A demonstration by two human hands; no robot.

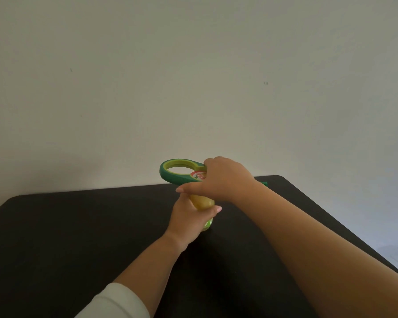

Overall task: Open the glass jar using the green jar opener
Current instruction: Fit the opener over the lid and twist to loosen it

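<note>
A glass jar (203,203) with yellowish contents stands upright on the black table (78,237), near its middle. My left hand (189,221) is wrapped around the jar's body from the left and hides most of it. The green jar opener (170,172) lies flat across the top of the jar, its large ring sticking out to the left. My right hand (225,177) grips the opener from above, right over the jar's top. A red and white lid (199,175) peeks out by my right fingers.
A pale wall rises just behind the table's far edge. The table's right edge runs diagonally toward me. A small green item (265,183) shows behind my right forearm, mostly hidden.
</note>
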